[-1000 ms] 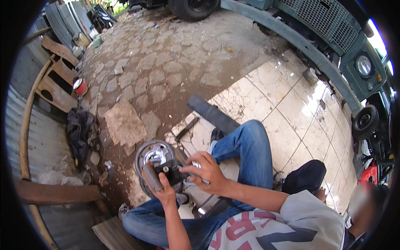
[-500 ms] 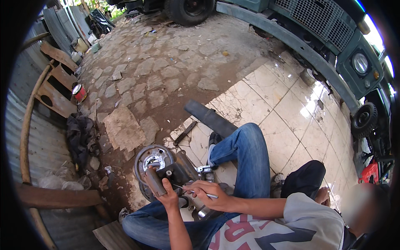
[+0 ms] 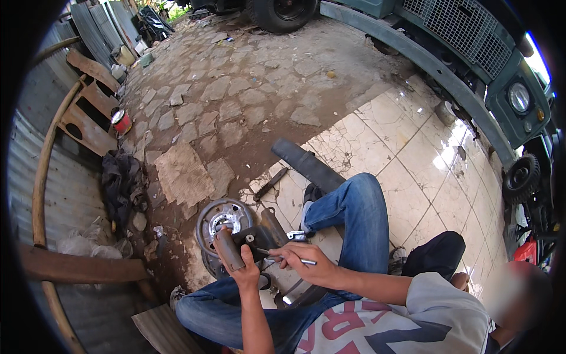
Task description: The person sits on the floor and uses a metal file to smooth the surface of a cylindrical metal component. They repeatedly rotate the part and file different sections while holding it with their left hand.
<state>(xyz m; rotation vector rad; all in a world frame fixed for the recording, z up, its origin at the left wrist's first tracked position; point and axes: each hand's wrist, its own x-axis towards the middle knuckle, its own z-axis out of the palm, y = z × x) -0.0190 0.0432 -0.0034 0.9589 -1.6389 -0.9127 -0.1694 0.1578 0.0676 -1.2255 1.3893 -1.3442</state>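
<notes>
My left hand (image 3: pixel 249 272) is closed around a curved brown metal piece that looks like a brake shoe (image 3: pixel 229 250), tilted above a round metal plate (image 3: pixel 204 229). Pinched in my right hand (image 3: pixel 315 268) is a slim silver metal rod tool (image 3: pixel 308 262). Its thin end points left, toward the brake shoe; whether it touches cannot be made out. Just beyond my hands stands another curved brown metal piece (image 3: pixel 273 226). A shiny silver metal part (image 3: pixel 296 236) lies by my shoe.
A black brush-like tool (image 3: pixel 271 184) and a long dark strip (image 3: pixel 306 162) lie on the tiles ahead. Another person (image 3: pixel 436 259) sits close on my right. A wooden plank (image 3: pixel 85 271) juts in from the left. A green vehicle's bumper (image 3: pixel 424 71) spans the far right.
The rear end of the rod in my right hand has risen, so it lies more level. My left hand keeps its grip on the brake shoe. The whole view has shifted slightly.
</notes>
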